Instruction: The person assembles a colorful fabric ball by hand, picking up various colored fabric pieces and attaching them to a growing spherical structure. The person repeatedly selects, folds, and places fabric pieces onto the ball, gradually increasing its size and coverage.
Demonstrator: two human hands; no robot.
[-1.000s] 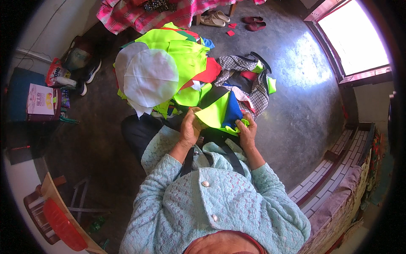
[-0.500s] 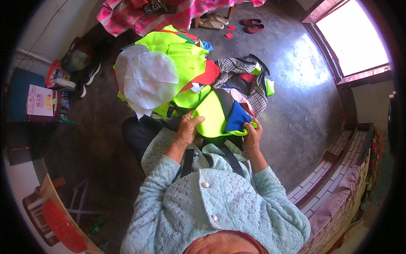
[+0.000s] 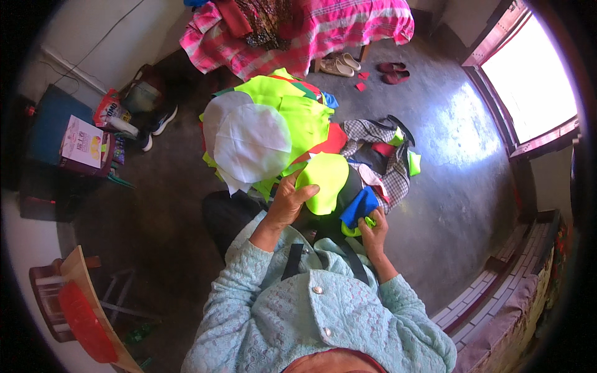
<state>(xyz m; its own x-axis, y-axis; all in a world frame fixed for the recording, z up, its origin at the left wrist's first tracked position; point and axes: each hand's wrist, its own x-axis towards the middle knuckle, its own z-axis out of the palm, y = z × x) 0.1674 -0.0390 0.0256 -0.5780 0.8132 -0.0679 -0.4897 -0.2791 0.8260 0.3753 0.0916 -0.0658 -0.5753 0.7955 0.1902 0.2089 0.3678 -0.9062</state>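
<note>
Two grips, on what?

Left hand (image 3: 291, 200) pinches yellow-green cloth (image 3: 326, 177), thumb on top; right hand (image 3: 374, 231) pinches blue cloth (image 3: 359, 206) with a yellow-green edge. Both ahead of the lace top (image 3: 354, 304). Can't tell if joined.

Room?

Grey floor (image 3: 444, 193) runs out past the right hand. Fabric pile (image 3: 305, 127) crowds the left.

Counts?

Two white rounds (image 3: 255, 143) overlapping on the pile. Two beige shoes (image 3: 336, 67), two maroon shoes (image 3: 395, 77), two red scraps (image 3: 360, 86) between.

In the way?

Checked cloth (image 3: 398, 177), just beyond blue.

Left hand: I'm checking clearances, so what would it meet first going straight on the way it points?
Beyond the yellow cloth that the left hand grips, probably the red cloth at the right edge of the heap; depth is unclear.
</note>
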